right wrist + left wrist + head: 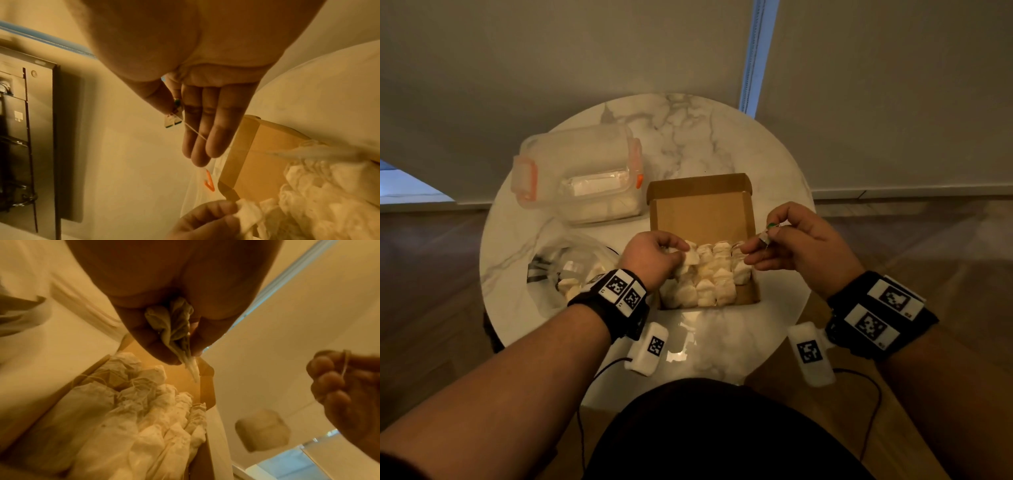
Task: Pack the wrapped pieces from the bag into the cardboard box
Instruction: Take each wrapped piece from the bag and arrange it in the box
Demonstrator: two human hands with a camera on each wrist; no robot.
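The open cardboard box [698, 212] sits mid-table with several white wrapped pieces [709, 274] packed in rows across its near half. My left hand [654, 255] hovers over the box's left side and pinches one crumpled wrapped piece [176, 331] between thumb and fingers. My right hand [791, 240], at the box's right edge, pinches a small paper tag [173, 120] between thumb and forefinger, its other fingers straight. A thin string [195, 133] runs from the tag toward the left hand. The clear plastic bag [565, 263], left of the box, holds more pieces.
A lidded clear plastic container [582, 171] with orange clips stands behind the bag, at the back left of the round marble table [688, 137]. Wrist-camera cables hang past the table's near edge. Wooden floor surrounds the table.
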